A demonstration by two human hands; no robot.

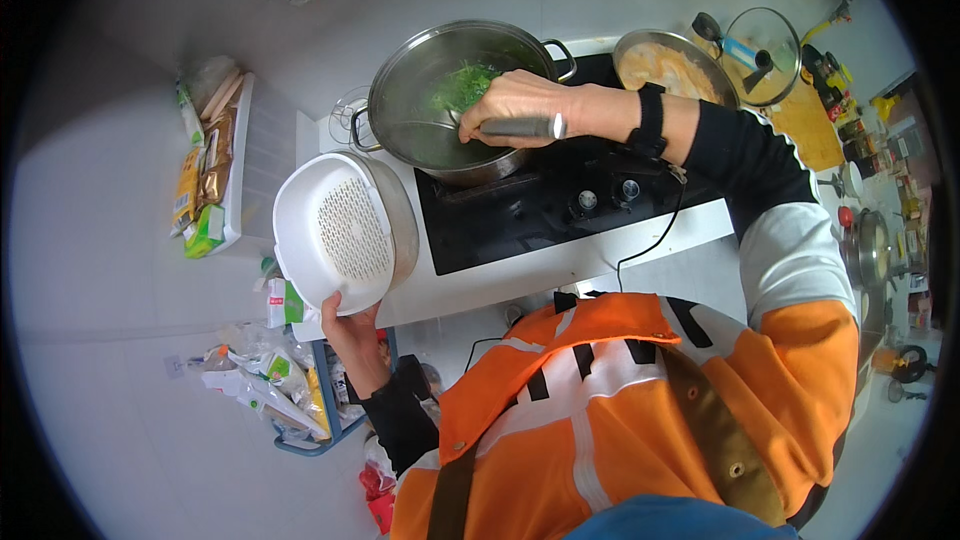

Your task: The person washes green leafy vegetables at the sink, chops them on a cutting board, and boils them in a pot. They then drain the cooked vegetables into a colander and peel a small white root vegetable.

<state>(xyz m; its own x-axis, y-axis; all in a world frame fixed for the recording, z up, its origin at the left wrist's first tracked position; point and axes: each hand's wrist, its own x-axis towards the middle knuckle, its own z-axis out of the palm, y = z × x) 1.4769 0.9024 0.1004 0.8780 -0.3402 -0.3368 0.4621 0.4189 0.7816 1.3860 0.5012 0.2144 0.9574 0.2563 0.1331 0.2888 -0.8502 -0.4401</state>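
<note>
My right hand (514, 101) grips the dark handle (514, 127) of a cooking utensil over a large steel pot (471, 174). The utensil's thin metal part reaches into the pot, but its far end cannot be made out. Chopped leafy greens (461, 86) lie in the pot beside my fingers, under a little haze. At the left, my left hand (354, 330) holds the near rim of a white plastic colander (300, 232), thumb inside the wall. The colander is tilted and sits in or against a beige basin (405, 240) at the counter's left end.
The pot stands on a black cooktop (517, 217) with two knobs. Behind my right forearm is a pan (667, 64) of pale, orange-tinged food, beside a glass lid (780, 52). A cable (651, 249) hangs from my right wrist across the counter edge. A white bin (244, 157) holds packets.
</note>
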